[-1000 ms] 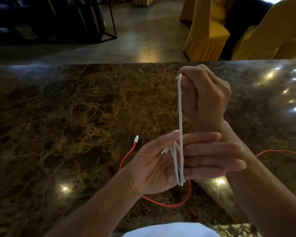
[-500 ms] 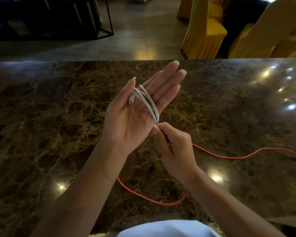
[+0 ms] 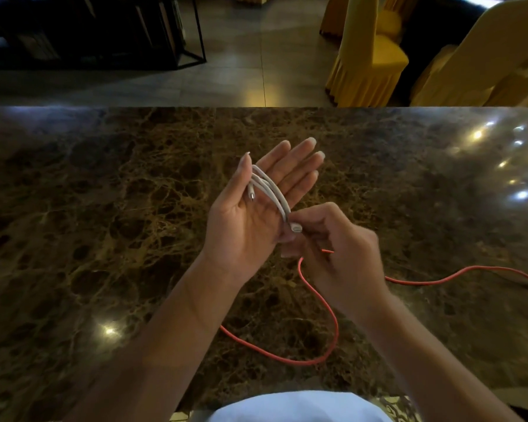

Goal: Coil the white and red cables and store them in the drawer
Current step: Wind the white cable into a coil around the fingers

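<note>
The white cable [image 3: 269, 190] is wound in several loops around my left hand [image 3: 253, 214], which is held palm up with straight fingers above the marble table. One metal plug of the white cable hangs over the palm near the thumb. My right hand [image 3: 339, 257] pinches the white cable's other plug end at the edge of my left palm. The red cable [image 3: 323, 312] lies loose on the table below both hands, looping near the front edge and running off to the right. No drawer is in view.
The dark brown marble table [image 3: 104, 239] fills the view, with light reflections at right. Beyond its far edge stand yellow-covered chairs [image 3: 369, 56] and a black metal shelf frame [image 3: 104, 32] on a tiled floor.
My left hand turned from flat sideways to palm up with the white cable wound around it. My right hand came down from above and now pinches the cable's end beside the palm.
</note>
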